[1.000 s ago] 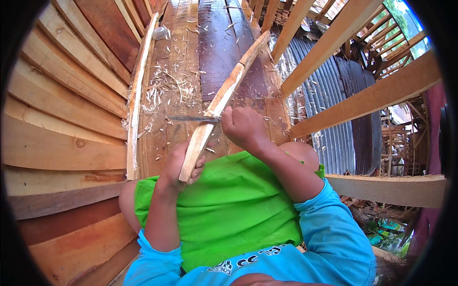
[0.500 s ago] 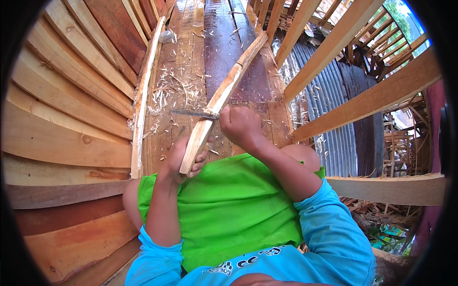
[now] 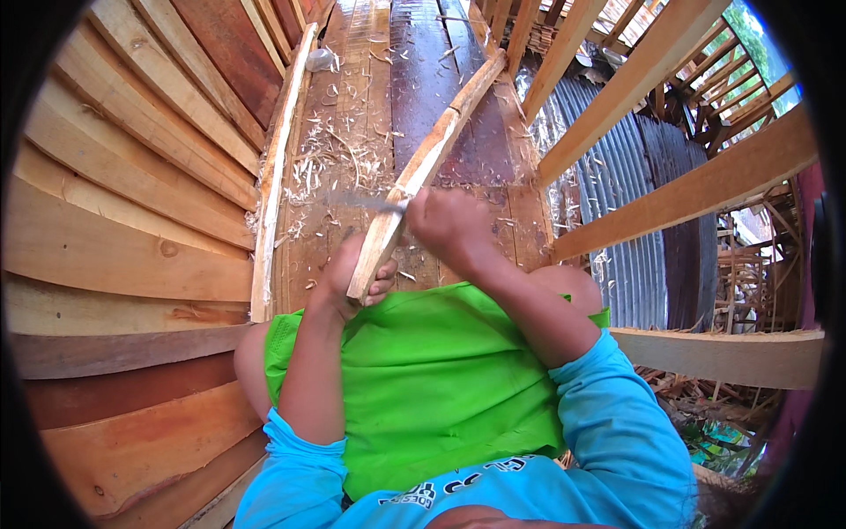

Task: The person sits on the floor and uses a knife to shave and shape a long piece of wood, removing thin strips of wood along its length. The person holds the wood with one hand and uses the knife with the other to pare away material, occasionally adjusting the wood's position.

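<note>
Right hand (image 3: 449,227) grips a knife (image 3: 366,202) against the long wooden stick (image 3: 423,167); left hand (image 3: 352,278) clasps its near end. Shallow strokes away from the body seem safest.

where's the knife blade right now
In the head view the knife blade sits just left of centre, sticking out leftward from the right hand across the long wooden stick, above the left hand that grips the stick's near end.
</note>
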